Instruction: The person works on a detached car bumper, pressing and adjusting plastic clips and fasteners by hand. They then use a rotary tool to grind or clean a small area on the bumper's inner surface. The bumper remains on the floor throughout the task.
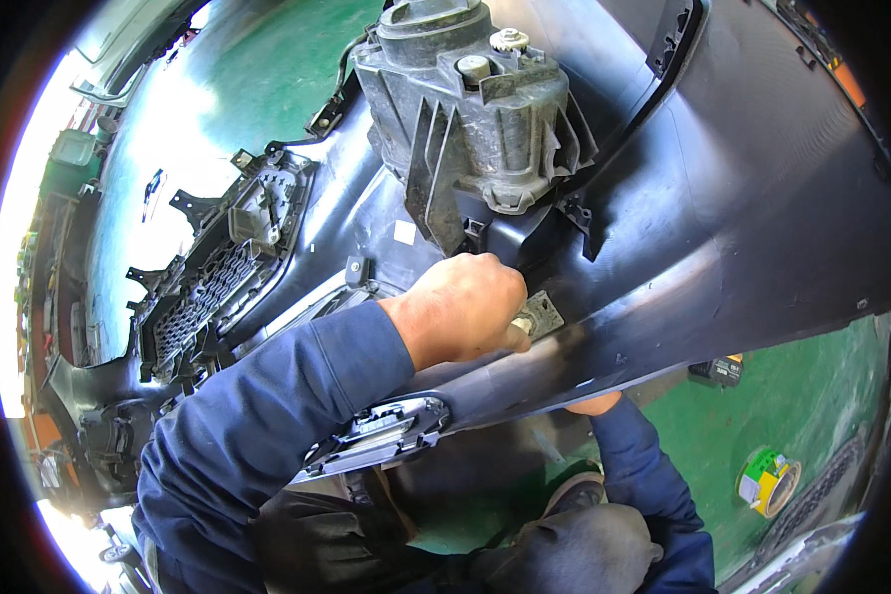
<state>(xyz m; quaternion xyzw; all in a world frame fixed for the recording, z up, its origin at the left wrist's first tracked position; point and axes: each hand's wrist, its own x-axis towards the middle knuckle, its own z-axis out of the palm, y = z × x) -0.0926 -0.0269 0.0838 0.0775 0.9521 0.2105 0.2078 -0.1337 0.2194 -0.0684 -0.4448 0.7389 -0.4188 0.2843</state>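
Observation:
Before me lies the dark plastic bumper cover [638,289] of a car, its inner side up. My left hand [464,308] is curled against that inner side, its fingertips hidden beneath it. By its thumb are a small pale lump and a rough grey patch [546,315] on the plastic; whether the hand grips anything cannot be made out. Just beyond the knuckles a dusty lamp housing [468,126] stands up from the cover. My right hand [596,404] is at the near edge of the cover, mostly hidden beneath it.
A honeycomb grille [204,301] with brackets sits in the cover to the left. A chrome-trimmed part [386,431] lies along its near edge. On the green floor [809,386] at the right are a roll of tape [768,481] and a black tool battery [716,370].

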